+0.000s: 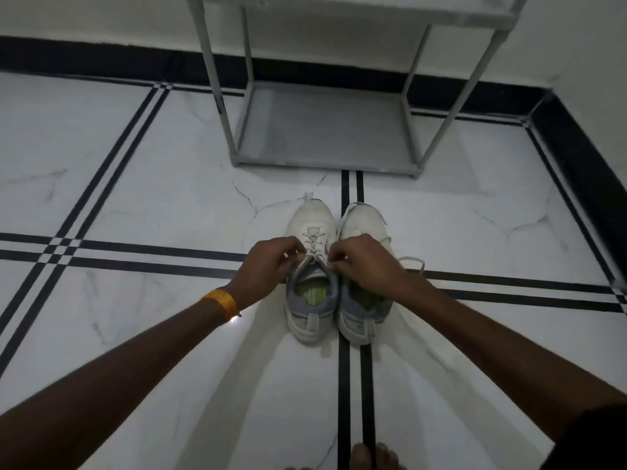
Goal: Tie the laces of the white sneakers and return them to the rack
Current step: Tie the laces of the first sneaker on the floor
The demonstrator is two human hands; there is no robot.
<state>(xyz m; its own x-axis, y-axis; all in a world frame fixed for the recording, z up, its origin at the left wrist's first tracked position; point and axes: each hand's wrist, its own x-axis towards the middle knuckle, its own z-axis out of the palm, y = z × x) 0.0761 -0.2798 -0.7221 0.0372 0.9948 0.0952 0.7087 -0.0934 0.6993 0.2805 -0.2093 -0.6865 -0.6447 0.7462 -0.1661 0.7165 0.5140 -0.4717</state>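
I see 2 white low-top sneakers with grey collars [336,273] side by side on the white marble floor with black inlay lines [135,198], toes toward the grey metal shoe rack [322,130] just beyond; my left hand [271,262] and right hand [363,262] hover over the left sneaker, each grip pinched shut on a white lace [314,247]; an orange wristband [222,301] circles the left wrist

Head view, steeply down, floorward
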